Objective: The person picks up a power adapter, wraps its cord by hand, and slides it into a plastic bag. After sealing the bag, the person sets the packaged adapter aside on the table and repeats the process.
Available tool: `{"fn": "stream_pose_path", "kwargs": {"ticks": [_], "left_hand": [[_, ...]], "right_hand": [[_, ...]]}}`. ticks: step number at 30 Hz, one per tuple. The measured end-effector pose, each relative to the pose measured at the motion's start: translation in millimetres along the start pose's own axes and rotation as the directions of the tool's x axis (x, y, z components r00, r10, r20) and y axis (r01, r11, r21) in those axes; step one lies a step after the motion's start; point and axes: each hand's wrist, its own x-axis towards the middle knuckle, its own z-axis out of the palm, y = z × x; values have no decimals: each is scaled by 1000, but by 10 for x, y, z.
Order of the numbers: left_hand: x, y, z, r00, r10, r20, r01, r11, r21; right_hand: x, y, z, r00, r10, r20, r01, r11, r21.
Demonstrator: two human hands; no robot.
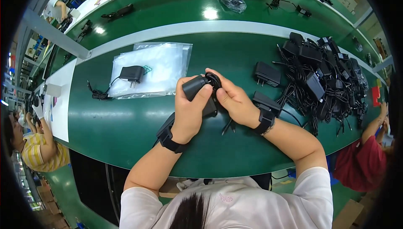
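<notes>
Over the middle of the green table, my left hand [189, 110] is closed around a black power adapter [194, 87]. My right hand [236, 102] pinches the adapter's coiled black cable [213, 79] close beside it. The cable's loose end [227, 126] hangs below my fingers. Part of another black block shows under my left hand; I cannot tell whether it belongs to the same adapter. To the left, an adapter with a bundled cable [131, 73] lies on a stack of clear plastic bags [161, 63]. Two more adapters, one of them a plug adapter [267, 74], lie just right of my hands.
A large tangled heap of black adapters and cables [315, 75] covers the table's right side. On the raised shelf beyond lie a bagged item [231, 1] and a corded adapter [303, 11]. Other people sit at left [44, 149] and right [363, 164]. A metal post [56, 34] rises at far left.
</notes>
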Motion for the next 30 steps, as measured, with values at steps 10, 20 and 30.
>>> {"fn": "stream_pose_path", "kwargs": {"ticks": [10, 20, 30], "left_hand": [[-94, 20, 90, 998, 61, -4, -58, 972, 229], [5, 334, -162, 797, 593, 114, -564, 664, 491], [-336, 262, 11, 720, 554, 418, -661, 732, 167]], "right_hand": [[-160, 70, 20, 988, -86, 131, 141, 853, -503], [-129, -185, -47, 977, -87, -196, 39, 971, -236], [-62, -175, -109, 791, 491, 365, -585, 431, 687]]}}
